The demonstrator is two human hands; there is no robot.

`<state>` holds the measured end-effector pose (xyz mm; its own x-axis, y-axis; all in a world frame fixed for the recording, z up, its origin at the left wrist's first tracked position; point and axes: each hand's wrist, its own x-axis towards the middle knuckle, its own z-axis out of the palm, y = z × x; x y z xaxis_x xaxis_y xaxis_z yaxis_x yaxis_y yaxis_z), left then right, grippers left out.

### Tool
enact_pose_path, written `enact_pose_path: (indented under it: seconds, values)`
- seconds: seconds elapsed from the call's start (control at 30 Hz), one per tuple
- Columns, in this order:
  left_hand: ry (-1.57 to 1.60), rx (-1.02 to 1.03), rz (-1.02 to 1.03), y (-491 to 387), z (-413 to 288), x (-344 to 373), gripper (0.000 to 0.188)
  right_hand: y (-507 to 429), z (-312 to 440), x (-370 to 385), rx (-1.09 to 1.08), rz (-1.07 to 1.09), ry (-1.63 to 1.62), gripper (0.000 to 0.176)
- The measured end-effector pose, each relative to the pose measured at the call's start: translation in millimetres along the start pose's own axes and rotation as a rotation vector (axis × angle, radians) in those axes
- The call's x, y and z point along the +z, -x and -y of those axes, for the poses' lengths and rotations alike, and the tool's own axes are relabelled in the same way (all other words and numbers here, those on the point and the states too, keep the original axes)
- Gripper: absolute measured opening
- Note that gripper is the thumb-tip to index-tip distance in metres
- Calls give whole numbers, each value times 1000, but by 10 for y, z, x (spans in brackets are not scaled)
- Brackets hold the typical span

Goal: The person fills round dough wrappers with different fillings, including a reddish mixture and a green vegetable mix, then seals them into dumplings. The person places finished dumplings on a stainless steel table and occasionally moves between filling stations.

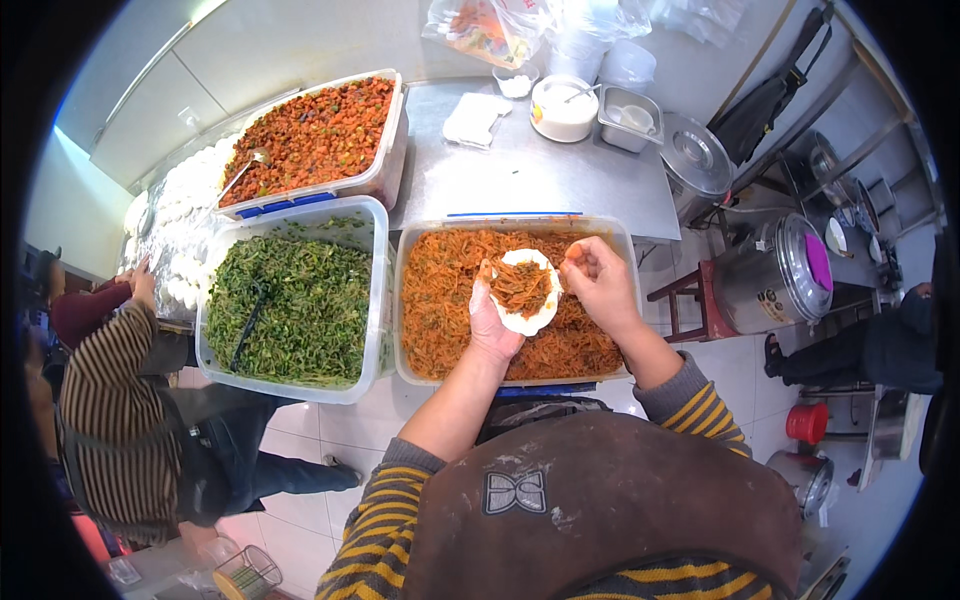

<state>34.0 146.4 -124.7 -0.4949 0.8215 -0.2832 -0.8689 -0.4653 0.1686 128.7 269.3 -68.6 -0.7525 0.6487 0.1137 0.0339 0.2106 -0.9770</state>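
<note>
A round white dough wrapper (527, 324) rests in my left hand (493, 319), whose thumb and fingers curve around its edge. On the wrapper sits a heap of shredded orange filling (523, 289) with green bits. My right hand (600, 283) is at the wrapper's right rim, fingers curled and thumb close to the dough; whether it pinches the edge is unclear. Orange residue shows on its fingertips. Both hands are above a clear plastic tub (628, 247) filled with a shredded orange mixture (442, 300).
Left of me stands a tub of chopped greens (315, 315) with a dark utensil; behind it, a tub of diced orange filling (322, 135) holds a spoon. A white container (562, 112) and a metal pan (630, 139) stand on the steel table (465, 180). Co-workers (120, 405) work at left.
</note>
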Motion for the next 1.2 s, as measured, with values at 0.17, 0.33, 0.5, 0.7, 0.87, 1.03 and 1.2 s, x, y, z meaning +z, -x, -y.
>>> enact_pose_path:
  seconds: [0.17,0.33,0.5,0.7,0.87,1.03,1.2]
  values:
    - [20,-16,50,-10,-36,-1,61,108,-201,-96,84,114,191,23]
    - [0,-51,85,-14,-37,42,63,183,-307,-21,21,103,159,27]
    - [-64,-69,143,-4,-18,38,60,189,-293,-27,-133,89,232,15]
    - [-229,-75,41,-37,-44,-63,41,207,-277,-38,-336,41,395,8]
    - [-397,-10,-11,46,-36,71,40,180,-262,-18,93,42,49,9]
    - [-388,-10,11,41,-30,38,39,135,-249,-24,312,81,-183,8]
    - [-489,-15,-19,31,-34,72,38,131,-423,-33,-180,57,153,10]
